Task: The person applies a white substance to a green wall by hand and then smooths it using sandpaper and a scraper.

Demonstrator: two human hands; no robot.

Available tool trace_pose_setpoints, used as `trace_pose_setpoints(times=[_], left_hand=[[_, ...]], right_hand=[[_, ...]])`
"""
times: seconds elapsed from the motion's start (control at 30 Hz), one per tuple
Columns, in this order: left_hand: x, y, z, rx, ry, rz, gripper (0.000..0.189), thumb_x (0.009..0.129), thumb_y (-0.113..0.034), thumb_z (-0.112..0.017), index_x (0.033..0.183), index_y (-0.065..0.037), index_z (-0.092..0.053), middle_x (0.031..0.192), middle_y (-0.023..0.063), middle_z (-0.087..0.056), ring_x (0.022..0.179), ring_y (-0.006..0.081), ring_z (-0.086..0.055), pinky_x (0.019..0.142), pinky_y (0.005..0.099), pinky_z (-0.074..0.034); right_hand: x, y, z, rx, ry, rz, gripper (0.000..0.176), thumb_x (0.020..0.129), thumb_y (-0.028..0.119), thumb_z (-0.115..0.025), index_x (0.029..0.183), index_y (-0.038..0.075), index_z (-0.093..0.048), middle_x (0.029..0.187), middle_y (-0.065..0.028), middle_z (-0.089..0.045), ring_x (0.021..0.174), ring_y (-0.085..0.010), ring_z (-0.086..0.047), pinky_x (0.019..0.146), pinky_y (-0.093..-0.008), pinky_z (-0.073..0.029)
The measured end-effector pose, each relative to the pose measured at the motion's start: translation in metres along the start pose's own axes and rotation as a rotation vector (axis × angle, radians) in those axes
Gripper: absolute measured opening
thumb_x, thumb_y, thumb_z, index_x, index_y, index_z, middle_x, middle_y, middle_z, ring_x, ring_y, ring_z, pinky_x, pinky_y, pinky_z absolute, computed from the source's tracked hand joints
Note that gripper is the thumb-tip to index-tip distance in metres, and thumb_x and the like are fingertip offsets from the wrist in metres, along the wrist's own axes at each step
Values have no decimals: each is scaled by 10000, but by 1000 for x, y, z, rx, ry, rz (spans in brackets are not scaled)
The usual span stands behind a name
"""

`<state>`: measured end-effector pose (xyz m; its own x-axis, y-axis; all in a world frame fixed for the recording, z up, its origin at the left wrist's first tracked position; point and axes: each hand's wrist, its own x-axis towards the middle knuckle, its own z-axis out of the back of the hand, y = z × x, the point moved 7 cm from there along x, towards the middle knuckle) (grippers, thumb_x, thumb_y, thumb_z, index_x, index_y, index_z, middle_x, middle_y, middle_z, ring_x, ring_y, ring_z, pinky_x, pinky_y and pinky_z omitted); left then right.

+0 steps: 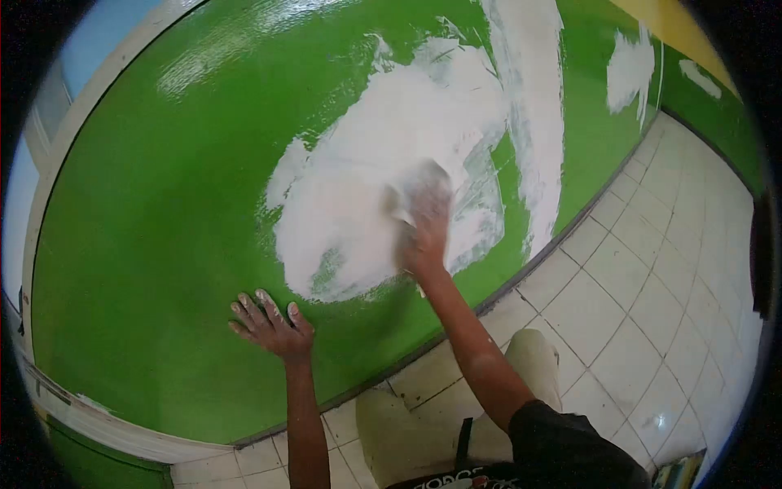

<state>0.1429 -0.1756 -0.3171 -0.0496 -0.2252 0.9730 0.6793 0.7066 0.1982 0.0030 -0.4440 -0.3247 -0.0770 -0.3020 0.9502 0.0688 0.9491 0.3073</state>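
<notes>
My left hand [273, 328] lies against the green wall [155, 244], fingers spread, with white powder on the fingertips. It is below and left of a large white patch of filler [350, 196]. Over the right part of that patch, my right hand [428, 208] is pressed, smeared by motion and dusted white. A small pale piece with a light edge [399, 205] shows beside its thumb side; the blur hides what it is. Some green shows through the thin filler at the patch's edges.
A vertical white band [538, 122] runs down the wall right of the patch. Smaller white patches [630, 73] lie farther right. Cream floor tiles [627, 301] meet the wall's dark lower edge. A pale frame [77, 138] borders the wall at left. My knee [533, 367] is close to the wall.
</notes>
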Motion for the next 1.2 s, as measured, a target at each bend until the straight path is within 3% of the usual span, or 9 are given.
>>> trace_pose_setpoints(times=[0.17, 0.23, 0.3, 0.33, 0.5, 0.7, 0.8, 1.0, 1.2], left_hand=[[0, 2, 0, 9, 66, 25, 565, 1013, -404, -374, 1474, -78, -365, 1562, 188, -256, 1448, 404, -216, 1146, 641, -94], [-1, 2, -3, 9, 87, 23, 587, 1012, -415, -360, 1501, -94, -313, 1585, 171, -216, 1469, 389, -161, 1151, 638, -46], [5, -6, 7, -12, 92, 84, 599, 1011, -429, -359, 1505, -95, -301, 1587, 162, -216, 1472, 378, -159, 1152, 635, -33], [8, -13, 7, -44, 108, 148, 612, 1009, -442, -357, 1510, -97, -290, 1589, 152, -216, 1474, 366, -157, 1154, 631, -20], [29, -107, -29, -214, 535, -178, 685, 969, -459, -471, 1495, -55, -301, 1591, 148, -215, 1474, 315, -185, 1150, 637, -13], [121, -199, -43, -423, 485, -114, 694, 934, -398, -536, 1488, -44, -315, 1586, 116, -248, 1474, 242, -204, 1165, 604, -68], [70, -251, -47, -375, 521, -767, 660, 944, -344, -522, 1504, -81, -292, 1593, 75, -239, 1469, 197, -218, 1193, 493, -137], [76, -169, -36, -334, 676, -286, 797, 897, -436, -582, 1524, -79, -243, 1601, 91, -217, 1472, 223, -218, 1185, 529, -121], [91, -119, -21, -119, 404, -18, 657, 947, -442, -492, 1473, -68, -371, 1577, 101, -283, 1463, 257, -239, 1163, 597, -78]], right_hand=[[-215, -110, 55, 48, 79, -771, 479, 929, 197, -545, 1361, -7, -503, 1429, -200, -484, 1341, -383, -427, 1128, -424, -297], [-277, -139, 61, 430, -23, -1840, 504, 970, 271, -514, 1362, -44, -479, 1414, -215, -487, 1318, -341, -454, 1092, -390, -342], [-290, -138, 93, 180, 78, -864, 562, 988, 367, -499, 1361, -53, -473, 1351, -192, -524, 1173, -304, -547, 981, -394, -434], [-281, -130, 96, 190, 73, -846, 562, 988, 367, -499, 1361, -53, -473, 1351, -192, -524, 1173, -304, -547, 981, -394, -434], [-246, -74, 146, 640, -178, -1555, 450, 925, 287, -579, 1278, 9, -558, 1153, -94, -635, 952, -197, -629, 759, -346, -524], [-216, -69, 155, 932, -401, -1500, 430, 888, 166, -640, 1240, -63, -550, 1131, -155, -634, 988, -269, -637, 827, -409, -530], [-190, -54, 157, 945, -351, -1424, 426, 880, 145, -636, 1240, -65, -550, 1151, -167, -628, 1016, -275, -639, 850, -414, -531], [-187, -47, 161, 886, -203, -1447, 445, 899, 189, -601, 1280, -30, -535, 1199, -120, -624, 1046, -247, -644, 867, -367, -530], [-145, -13, 160, 1059, -282, -1427, 413, 917, 143, -603, 1274, -53, -531, 1192, -151, -620, 1053, -254, -638, 904, -384, -531]])
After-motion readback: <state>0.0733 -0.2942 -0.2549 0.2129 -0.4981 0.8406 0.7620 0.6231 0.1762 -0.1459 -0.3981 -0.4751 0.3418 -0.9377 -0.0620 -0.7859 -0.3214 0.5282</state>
